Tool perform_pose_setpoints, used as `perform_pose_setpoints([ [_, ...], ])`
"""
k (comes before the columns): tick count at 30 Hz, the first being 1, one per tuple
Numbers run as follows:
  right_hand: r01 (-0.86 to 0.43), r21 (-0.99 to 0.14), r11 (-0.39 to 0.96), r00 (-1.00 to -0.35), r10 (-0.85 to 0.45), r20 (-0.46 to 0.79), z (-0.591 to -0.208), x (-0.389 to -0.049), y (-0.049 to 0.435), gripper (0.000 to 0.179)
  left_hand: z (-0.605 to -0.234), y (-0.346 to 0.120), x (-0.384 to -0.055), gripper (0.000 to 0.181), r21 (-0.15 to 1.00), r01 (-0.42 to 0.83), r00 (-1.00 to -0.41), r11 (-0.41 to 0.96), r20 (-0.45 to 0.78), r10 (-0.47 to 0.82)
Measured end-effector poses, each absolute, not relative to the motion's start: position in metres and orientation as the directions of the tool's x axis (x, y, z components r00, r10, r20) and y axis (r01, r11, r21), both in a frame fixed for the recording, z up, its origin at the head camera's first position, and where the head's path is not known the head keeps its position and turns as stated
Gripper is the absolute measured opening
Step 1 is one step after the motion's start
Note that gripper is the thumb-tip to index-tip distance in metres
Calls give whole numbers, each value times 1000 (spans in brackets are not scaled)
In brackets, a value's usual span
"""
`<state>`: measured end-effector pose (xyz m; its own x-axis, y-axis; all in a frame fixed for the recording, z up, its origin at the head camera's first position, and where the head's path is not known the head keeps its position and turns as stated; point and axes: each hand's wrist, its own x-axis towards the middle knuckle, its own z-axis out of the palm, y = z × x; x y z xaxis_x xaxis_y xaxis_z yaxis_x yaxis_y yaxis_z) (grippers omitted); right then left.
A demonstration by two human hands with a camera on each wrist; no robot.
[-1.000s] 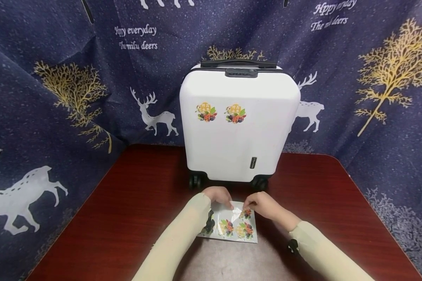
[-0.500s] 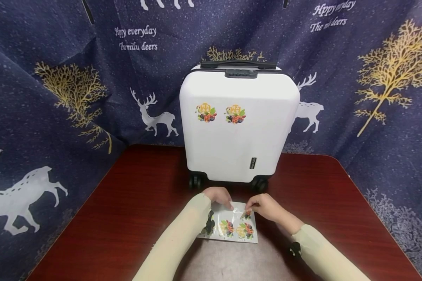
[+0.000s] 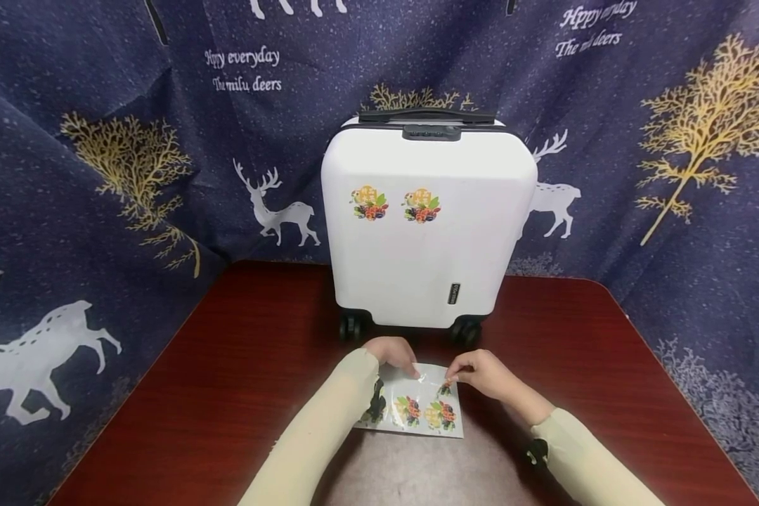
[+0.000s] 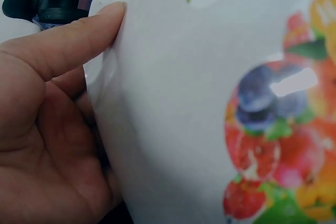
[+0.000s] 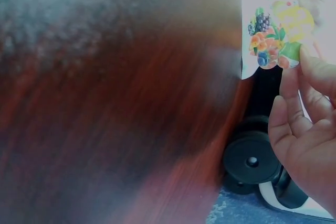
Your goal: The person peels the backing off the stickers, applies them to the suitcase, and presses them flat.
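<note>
My left hand (image 3: pixel 393 351) holds a glossy white sticker sheet (image 3: pixel 406 384) over the table. In the left wrist view the thumb (image 4: pixel 79 38) lies on the sheet's face, with the other fingers behind it. The right hand (image 3: pixel 483 374) pinches a fruit sticker (image 3: pixel 445 388) at the sheet's upper right corner. Seen from the right wrist, thumb and fingertips grip the edge of that fruit sticker (image 5: pixel 278 35), which stands partly lifted; how much still adheres I cannot tell. More fruit stickers (image 3: pixel 440 414) line the near part of the sheet.
A white suitcase (image 3: pixel 411 260) on black wheels (image 3: pixel 466 330) stands upright just beyond the hands. Two fruit stickers (image 3: pixel 422 206) are on its upper front. It rests on a dark red table (image 3: pixel 247 337), before a blue curtain (image 3: pixel 259 140) with deer.
My right hand has moved slightly to the right, and the pinched sticker has shifted a little with it. The left hand and the sheet have stayed in place.
</note>
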<state>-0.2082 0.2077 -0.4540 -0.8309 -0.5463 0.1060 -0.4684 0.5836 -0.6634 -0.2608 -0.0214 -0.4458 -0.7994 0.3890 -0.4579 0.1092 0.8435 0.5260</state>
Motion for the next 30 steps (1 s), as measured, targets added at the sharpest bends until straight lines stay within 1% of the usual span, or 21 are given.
perform_pose_setpoints([
  [5, -461, -671, 581, -837, -535, 111, -456, -207, 210, 9, -447, -21, -264, 27, 525, 92, -794, 846, -474, 380],
  [10, -452, -684, 572, -845, -521, 122, -456, -205, 214, 9, -446, -21, -265, 24, 511, 102, -786, 853, -484, 384],
  [23, -369, -739, 564, -889, -447, 102, -453, -201, 224, 7, -449, -22, -262, 29, 508, 124, -798, 852, -459, 390],
  [30, -362, -741, 566, -898, -423, 116, -456, -201, 231, 7, -450, -23, -264, 28, 524, 118, -792, 843, -463, 399],
])
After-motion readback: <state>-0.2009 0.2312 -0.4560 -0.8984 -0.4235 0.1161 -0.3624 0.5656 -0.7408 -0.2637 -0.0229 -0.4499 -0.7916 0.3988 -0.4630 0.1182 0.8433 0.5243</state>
